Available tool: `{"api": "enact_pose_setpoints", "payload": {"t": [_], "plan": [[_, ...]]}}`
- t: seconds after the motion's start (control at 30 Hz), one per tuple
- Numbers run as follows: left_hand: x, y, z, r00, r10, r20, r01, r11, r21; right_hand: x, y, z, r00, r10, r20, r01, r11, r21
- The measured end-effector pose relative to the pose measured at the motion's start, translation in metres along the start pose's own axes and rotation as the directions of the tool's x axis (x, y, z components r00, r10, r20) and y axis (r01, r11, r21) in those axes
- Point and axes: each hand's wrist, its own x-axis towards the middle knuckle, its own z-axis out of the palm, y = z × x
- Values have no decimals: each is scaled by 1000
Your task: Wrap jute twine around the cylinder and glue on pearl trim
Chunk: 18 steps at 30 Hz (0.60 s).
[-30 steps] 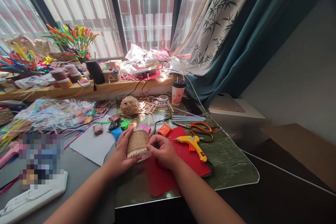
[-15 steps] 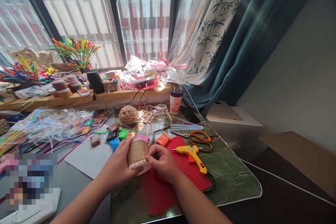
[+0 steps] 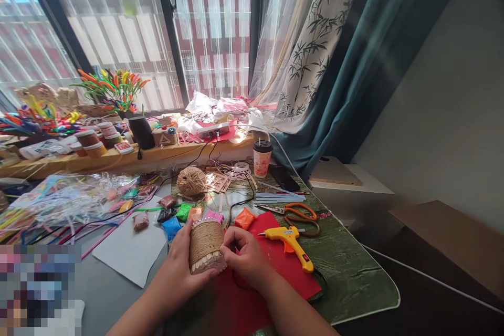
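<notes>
Twine pot (image 3: 207, 239) was part-hidden by L hand (image 3: 183, 268) gripping it, at R hand's (image 3: 244, 258) 9 o'clock; R fingers pinched, contents unclear.

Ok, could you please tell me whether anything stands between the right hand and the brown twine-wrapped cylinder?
Nothing visible does: the right hand's fingertips are right at the lower right side of the brown twine-wrapped cylinder, held in the left hand. The yellow plastic glue gun lies off to the right.
</notes>
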Motion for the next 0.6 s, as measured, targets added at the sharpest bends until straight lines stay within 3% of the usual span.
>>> {"api": "enact_pose_setpoints", "payload": {"t": [0.17, 0.33, 0.43, 0.6], "plan": [[10, 8, -7, 998, -61, 15, 62, 997, -36, -2, -1, 0, 1000, -10, -12, 10, 1000, -30], [2, -18, 14, 986, -161, -41, 152, 973, -174, 0, 0, -3, 999, -33, -39, 30, 998, -60], [-4, -30, 21, 987, -160, 21, 160, 964, -211, 2, 2, -3, 999, -7, -44, 5, 999, -52], [4, -26, -2, 986, -90, 142, 118, 971, -206, 2, 2, -2, 999, 12, -33, -14, 999, -40]]}}
